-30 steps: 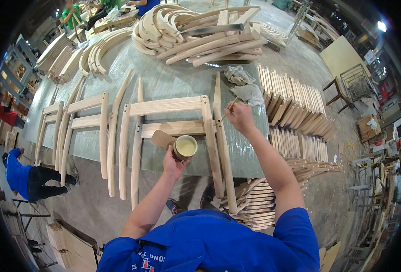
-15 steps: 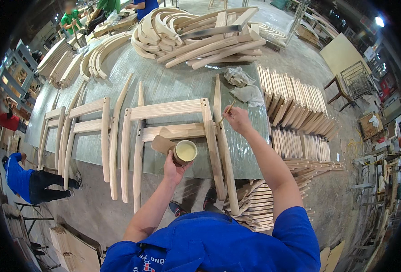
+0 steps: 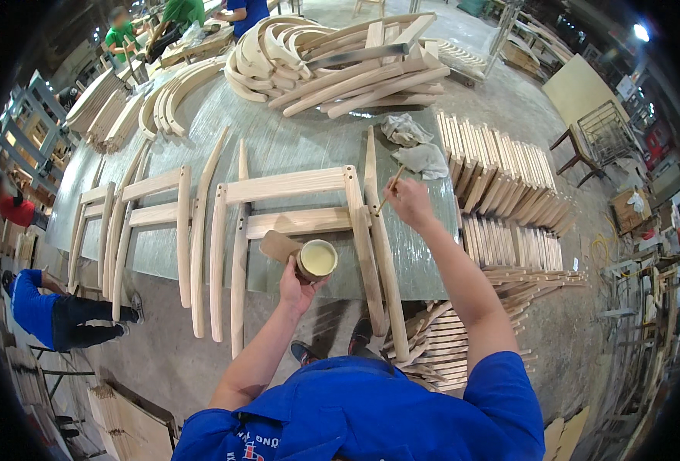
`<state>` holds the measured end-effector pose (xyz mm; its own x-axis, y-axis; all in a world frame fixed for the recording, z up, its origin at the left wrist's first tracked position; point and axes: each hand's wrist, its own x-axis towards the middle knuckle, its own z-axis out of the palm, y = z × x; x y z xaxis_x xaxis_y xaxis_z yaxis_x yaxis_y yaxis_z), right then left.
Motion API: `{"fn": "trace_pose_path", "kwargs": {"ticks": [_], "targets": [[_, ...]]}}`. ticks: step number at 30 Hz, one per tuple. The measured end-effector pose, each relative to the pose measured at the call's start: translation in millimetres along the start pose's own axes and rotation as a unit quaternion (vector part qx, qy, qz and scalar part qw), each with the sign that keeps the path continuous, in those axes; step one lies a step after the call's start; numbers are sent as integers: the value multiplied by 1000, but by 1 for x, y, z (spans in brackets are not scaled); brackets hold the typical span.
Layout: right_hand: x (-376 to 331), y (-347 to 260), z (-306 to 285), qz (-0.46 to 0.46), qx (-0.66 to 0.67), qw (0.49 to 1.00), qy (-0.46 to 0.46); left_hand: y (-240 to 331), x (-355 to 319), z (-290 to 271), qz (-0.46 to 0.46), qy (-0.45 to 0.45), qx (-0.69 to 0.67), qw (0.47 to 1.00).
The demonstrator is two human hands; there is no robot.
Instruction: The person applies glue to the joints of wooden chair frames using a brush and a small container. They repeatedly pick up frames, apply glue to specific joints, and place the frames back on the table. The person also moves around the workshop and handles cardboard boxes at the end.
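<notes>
My left hand holds a small open can of pale yellow glue above the near edge of the table. My right hand grips a thin brush stick whose tip touches a long wooden rail lying beside a pale wooden chair-back frame. A brown lid or card sticks out next to the can.
More wooden frames lie to the left. Curved wooden parts are heaped at the table's far end, rags behind my right hand. Stacks of slats stand right. Other people work at the left and far end.
My right hand with the brush has shifted slightly nearer along the rail. My left hand keeps the can in about the same spot.
</notes>
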<state>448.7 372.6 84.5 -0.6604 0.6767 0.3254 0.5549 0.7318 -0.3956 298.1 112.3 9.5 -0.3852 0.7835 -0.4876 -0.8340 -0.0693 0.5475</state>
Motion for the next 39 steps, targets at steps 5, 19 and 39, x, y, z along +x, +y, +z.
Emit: {"fn": "trace_pose_path", "kwargs": {"ticks": [5, 19, 39], "targets": [[-7, 3, 11, 17, 21, 1000, 3, -1, -2, 3, -11, -12, 8, 1000], [-21, 49, 0, 195, 370, 905, 78, -1, -5, 1, -22, -5, 27, 999], [-47, 97, 45, 365, 570, 733, 67, -9, -5, 19, -33, 1, 72, 997]]}}
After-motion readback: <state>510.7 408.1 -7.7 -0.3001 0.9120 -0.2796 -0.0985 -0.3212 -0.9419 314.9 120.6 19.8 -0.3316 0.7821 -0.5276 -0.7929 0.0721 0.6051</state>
